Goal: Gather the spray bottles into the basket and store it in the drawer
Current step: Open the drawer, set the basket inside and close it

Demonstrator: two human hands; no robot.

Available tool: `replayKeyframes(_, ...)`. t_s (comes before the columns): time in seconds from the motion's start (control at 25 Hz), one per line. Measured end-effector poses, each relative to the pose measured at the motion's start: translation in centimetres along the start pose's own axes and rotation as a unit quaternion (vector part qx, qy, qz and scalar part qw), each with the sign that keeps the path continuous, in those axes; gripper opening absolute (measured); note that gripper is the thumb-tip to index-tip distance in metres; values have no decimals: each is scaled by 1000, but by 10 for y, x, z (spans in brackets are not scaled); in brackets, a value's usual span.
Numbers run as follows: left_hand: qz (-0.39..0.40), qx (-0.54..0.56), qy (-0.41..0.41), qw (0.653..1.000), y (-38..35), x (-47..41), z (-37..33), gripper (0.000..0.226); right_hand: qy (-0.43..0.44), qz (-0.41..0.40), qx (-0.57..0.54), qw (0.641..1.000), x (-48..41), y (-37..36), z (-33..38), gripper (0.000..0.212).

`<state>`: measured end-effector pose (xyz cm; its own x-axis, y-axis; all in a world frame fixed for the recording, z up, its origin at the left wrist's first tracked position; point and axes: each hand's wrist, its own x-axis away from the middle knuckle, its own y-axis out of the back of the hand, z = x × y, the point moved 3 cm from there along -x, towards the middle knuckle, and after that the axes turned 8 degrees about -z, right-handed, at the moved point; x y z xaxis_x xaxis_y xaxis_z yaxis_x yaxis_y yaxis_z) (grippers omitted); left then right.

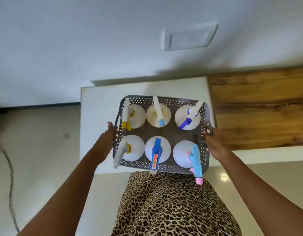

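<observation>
While six spray bottles (161, 133) stand inside | left hand (107, 137) grips basket (203, 141) side | right hand (213, 143) grips opposite side | white cabinet (99, 106) beneath

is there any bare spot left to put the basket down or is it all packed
The basket is packed: six spray bottles in two rows, the left hand and right hand on its ends. Bare room: the wooden top to its right, and the white top at its far-left edge.

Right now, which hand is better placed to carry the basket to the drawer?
Neither alone: left hand and right hand each grip one end of the basket, which holds six bottles. Probably carry with both, to keep it level.
</observation>
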<state>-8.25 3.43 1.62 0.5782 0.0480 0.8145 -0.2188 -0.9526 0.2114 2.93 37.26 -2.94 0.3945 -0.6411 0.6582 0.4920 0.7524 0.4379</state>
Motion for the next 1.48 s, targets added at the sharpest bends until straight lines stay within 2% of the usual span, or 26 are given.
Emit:
replayKeyframes(0.16, -8, 44, 37, 998, 27, -6, 48, 73, 33, -7, 84, 996, -3, -35, -8, 24)
replayKeyframes(0.32, -13, 67, 33, 997, 35, -9, 60, 57, 44, -1, 113, 993, -9, -54, -4, 25)
replayKeyframes(0.76, 0, 94, -10, 996, 34, -18, 55, 54, 44, 6, 101, 994, -18, -57, -1, 34)
replayKeyframes(0.88, -9, 92, -10, 996, 32, -15, 59, 64, 37, 2, 101, 994, -14, -53, -1, 38)
replayKeyframes(1.0, -44, 111, -6, 993, 29, -8, 66, 69, 41, 6, 73, 996, -5, -44, -2, 45)
replayKeyframes(1.12, -71, 166, 9, 984, 30, 7, 83, 71, 39, -4, 43, 998, 11, -33, -14, 42)
replayKeyframes(1.28, -116, 210, 14, 971, 27, 29, 121, 71, 34, -87, -18, 995, 41, -21, -51, 37)
replayKeyframes(1.36, -175, 230, 17, 957, 24, 39, 149, 68, -13, -119, -115, 986, 58, -18, -74, 40)
replayKeyframes(1.48, -192, 307, 57, 930, 4, 58, 204, 67, -115, -62, -209, 969, 87, -28, -126, 46)
